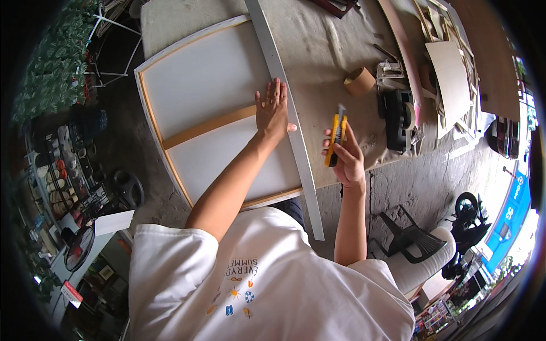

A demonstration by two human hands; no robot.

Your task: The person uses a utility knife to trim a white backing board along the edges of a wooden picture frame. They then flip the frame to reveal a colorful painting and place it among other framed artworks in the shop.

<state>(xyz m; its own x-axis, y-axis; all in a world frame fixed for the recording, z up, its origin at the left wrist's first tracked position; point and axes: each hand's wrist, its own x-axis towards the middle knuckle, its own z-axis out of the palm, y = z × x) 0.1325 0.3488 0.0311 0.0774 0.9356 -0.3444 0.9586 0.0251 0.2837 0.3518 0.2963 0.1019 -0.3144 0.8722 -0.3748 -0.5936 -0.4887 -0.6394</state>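
Note:
My right hand is closed around a yellow and black utility knife, its tip pointing away from me. My left hand lies flat with the fingers stretched out, across the edge of a long pale straightedge bar. Under that hand is a stretched canvas, back side up, with a wooden frame and a wooden crossbar. The straightedge runs along the right side of the canvas and sticks out past the near table edge. The knife is held to the right of the straightedge, apart from it.
A cloth-covered table carries a roll of brown tape, a black tape dispenser and, farther right, a stack of boards and wood strips. A black chair stands to the right. Shelves of goods line the left.

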